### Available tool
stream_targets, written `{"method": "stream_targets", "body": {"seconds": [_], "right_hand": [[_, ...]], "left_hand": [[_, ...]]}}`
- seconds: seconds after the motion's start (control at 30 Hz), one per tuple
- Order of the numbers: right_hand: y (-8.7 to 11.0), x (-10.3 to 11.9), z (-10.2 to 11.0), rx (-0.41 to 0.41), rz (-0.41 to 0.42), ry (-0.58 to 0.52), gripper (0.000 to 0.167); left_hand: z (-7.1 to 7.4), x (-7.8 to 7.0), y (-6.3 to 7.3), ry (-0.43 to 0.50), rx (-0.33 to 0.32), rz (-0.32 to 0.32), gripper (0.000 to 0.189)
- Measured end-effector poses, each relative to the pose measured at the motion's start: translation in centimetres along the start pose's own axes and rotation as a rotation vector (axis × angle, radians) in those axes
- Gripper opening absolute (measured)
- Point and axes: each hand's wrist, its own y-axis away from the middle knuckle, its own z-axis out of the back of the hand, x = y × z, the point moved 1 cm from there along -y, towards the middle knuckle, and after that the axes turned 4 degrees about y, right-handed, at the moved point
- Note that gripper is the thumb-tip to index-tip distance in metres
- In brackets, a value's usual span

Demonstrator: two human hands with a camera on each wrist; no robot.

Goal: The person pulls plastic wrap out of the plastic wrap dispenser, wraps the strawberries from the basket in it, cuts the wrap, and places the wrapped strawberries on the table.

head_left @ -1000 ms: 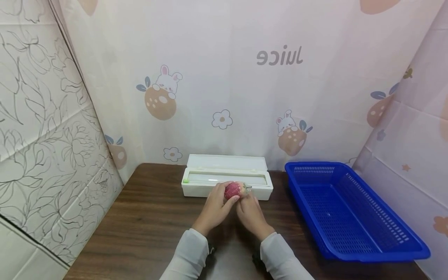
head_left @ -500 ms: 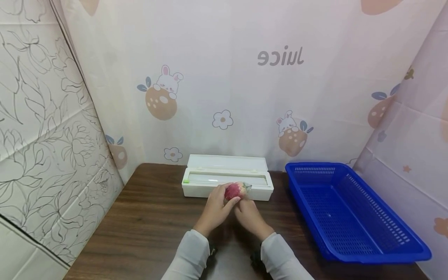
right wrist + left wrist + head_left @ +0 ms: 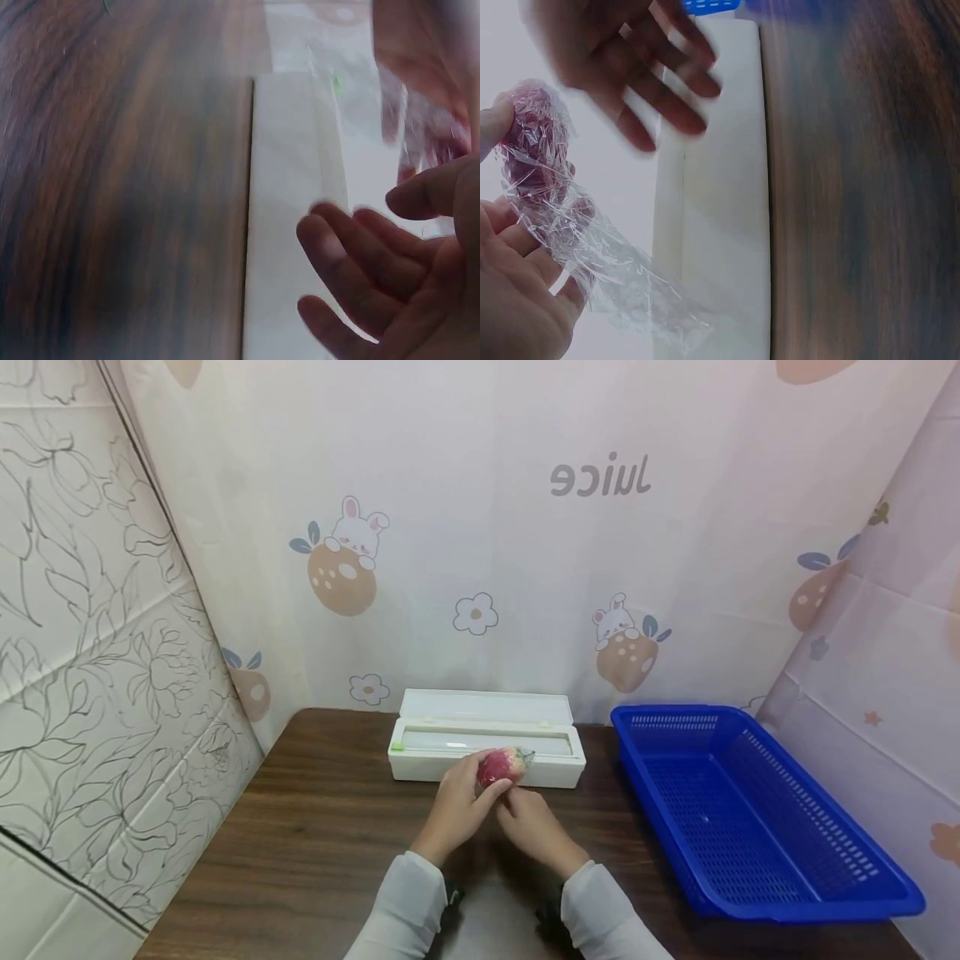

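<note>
In the head view a pinkish-red fruit [image 3: 501,766] with a pale, green-tipped end is held up in front of the white box. My left hand [image 3: 455,802] grips it between thumb and fingers. Clear cling film [image 3: 604,240] covers the fruit in the left wrist view, and a loose tail of it hangs down past the palm. My right hand [image 3: 536,828] is just below and right of the fruit. Seen from the right wrist, its fingers [image 3: 360,277] are loosely bent with nothing between them; the left wrist view shows them blurred, apart from the fruit.
Behind the hands a long white cling film dispenser [image 3: 420,768] stands with its lid [image 3: 486,706] raised and a green slider [image 3: 397,747] at its left end. A blue perforated basket [image 3: 675,852] stands on the right of the wooden table [image 3: 315,843]. Patterned curtains close off the back and sides.
My right hand has drawn slightly down and left from the fruit's green end. The fruit has shifted a little left in my left hand, which stays nearly in place.
</note>
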Motion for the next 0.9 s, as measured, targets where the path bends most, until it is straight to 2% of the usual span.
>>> {"method": "stream_targets", "body": {"seconds": [0.07,0.2,0.33,0.43,0.63,0.77,0.9], "right_hand": [[0.2,-0.5,0.4,-0.040,-0.072,-0.071,0.020],[0.4,-1.3,1.0,-0.200,-0.167,-0.243,0.033],[0.2,-1.2,1.6,-0.333,-0.113,-0.382,0.042],[0.0,-0.9,2.0,-0.397,-0.056,-0.390,0.045],[0.0,-0.7,2.0,-0.432,-0.026,-0.409,0.046],[0.0,-0.9,2.0,-0.418,-0.020,-0.447,0.044],[-0.1,-1.2,2.2,-0.391,-0.042,-0.460,0.041]], "left_hand": [[0.2,0.1,0.0,-0.002,-0.011,-0.009,0.056],[0.6,0.4,-0.1,-0.021,-0.028,-0.037,0.055],[0.6,0.3,-0.1,-0.040,-0.023,-0.059,0.055],[0.6,0.2,-0.1,-0.043,-0.009,-0.054,0.056],[0.5,0.1,0.0,-0.052,0.019,-0.030,0.056],[0.5,0.1,0.1,-0.048,0.029,-0.016,0.056],[0.5,0.0,0.2,-0.052,0.033,-0.034,0.055]]}}
